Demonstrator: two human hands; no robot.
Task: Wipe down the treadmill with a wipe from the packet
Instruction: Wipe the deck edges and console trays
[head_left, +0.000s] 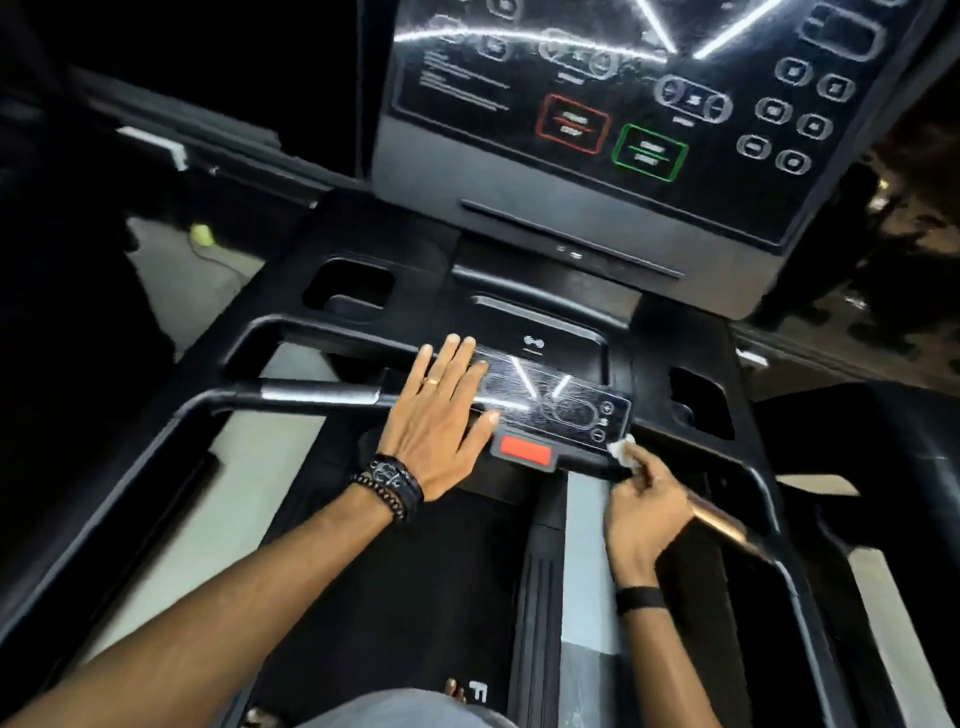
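Right-hand grip (641, 491) apparently around wipe (621, 448), fingertips uppermost.

the wipe (621, 449) is mostly hidden in the right hand (644, 512); button labels on the blurred console (623, 104) can't be read.

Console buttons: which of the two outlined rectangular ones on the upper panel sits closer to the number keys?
The green-outlined button; it sits right of and slightly below the red-outlined button, toward the round number keys at the panel's right side.

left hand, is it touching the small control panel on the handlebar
Touching. The head view shows the left hand lying flat, its fingers overlapping the left end of the small control panel.
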